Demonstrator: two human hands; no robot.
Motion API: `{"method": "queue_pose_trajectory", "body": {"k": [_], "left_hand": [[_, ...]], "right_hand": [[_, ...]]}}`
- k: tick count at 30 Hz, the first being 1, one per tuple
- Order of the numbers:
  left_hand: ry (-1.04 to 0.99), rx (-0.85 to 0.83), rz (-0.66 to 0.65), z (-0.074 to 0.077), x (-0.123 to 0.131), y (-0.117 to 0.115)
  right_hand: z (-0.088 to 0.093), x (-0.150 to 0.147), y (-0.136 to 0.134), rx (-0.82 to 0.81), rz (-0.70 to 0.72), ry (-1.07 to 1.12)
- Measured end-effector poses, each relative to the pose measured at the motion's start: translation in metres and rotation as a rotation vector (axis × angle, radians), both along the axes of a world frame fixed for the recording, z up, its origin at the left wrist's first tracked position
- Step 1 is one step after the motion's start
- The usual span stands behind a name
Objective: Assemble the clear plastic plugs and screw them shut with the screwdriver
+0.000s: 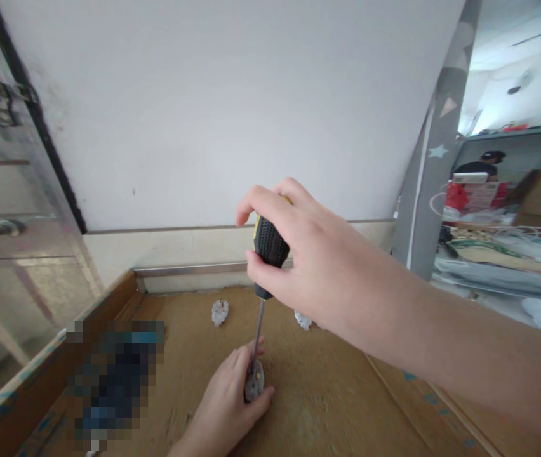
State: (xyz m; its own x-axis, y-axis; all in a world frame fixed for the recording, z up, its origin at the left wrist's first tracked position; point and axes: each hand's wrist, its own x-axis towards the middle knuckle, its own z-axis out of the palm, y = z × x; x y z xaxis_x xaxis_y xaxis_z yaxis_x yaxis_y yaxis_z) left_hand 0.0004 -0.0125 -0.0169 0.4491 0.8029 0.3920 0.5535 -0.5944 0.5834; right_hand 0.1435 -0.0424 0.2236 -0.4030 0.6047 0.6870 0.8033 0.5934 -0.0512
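My right hand (294, 241) is wrapped round the black and yellow handle of a screwdriver (270, 244), held nearly upright. Its metal shaft runs down to a small clear plastic part (254, 382) with a bit of brass-coloured metal in it. Thumb and fingers of my left hand (232, 393) grip that part from both sides against the cardboard. A similar clear plastic part (220, 312) with metal pins lies farther back on the left. Another whitish clear piece (303, 319) is partly hidden behind my right hand.
Brown cardboard (180, 355) covers the work surface, with a raised cardboard edge (61, 374) at the left. A blurred-out dark object (120, 381) lies there. Behind stands a white wall (213, 114). At the right, beyond a grey post (435, 158), are a cluttered table and a person (482, 166).
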Motion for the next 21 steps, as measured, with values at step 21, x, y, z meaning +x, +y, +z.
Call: {"method": "queue_pose_trajectory", "body": {"k": [21], "left_hand": [[-0.054,0.051,0.050,0.004,-0.002,-0.002]], "right_hand": [[0.016,0.007,-0.003,0.056,-0.020,0.056]]}}
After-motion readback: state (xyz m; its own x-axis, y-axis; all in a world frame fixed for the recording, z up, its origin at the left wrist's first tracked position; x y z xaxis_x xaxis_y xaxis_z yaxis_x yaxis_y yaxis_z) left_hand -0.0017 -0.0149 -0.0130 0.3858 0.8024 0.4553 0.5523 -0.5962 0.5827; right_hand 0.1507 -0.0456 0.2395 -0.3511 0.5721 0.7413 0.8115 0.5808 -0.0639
